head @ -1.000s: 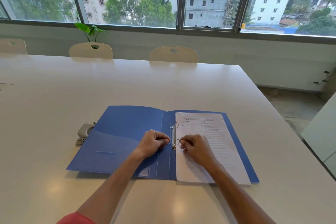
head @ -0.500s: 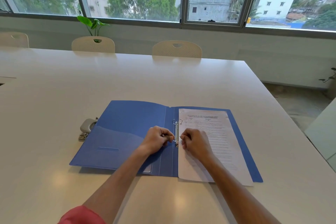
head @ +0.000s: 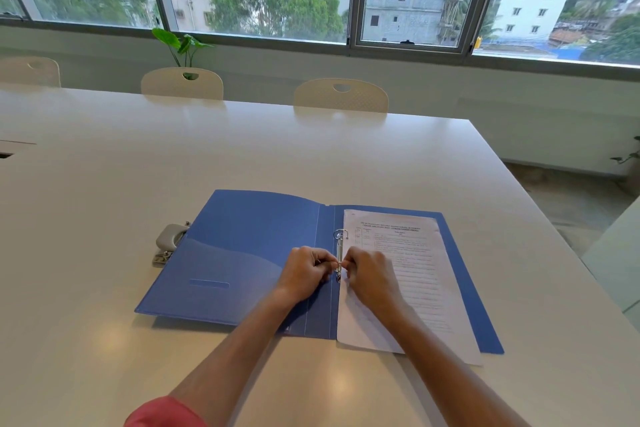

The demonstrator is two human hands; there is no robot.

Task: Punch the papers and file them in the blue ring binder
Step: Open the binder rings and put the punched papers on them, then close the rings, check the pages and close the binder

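- White table (head: 138,184) below a row of windows; the blue ring binder (head: 242,253) lies open and flat near the front edge.
- Papers (head: 415,270) rest on the binder's right leaf, their left margin at the rings — apparently punched and threaded already.
- Left hand (head: 304,270) and right hand (head: 370,270) meet at the lower ring (head: 338,270), fingertips pinched together on it from either side.
- Hole punch (head: 168,243) sits idle, partly under the left cover — punching looks finished.
- Remaining, by judgement: closing the rings and shutting the cover.
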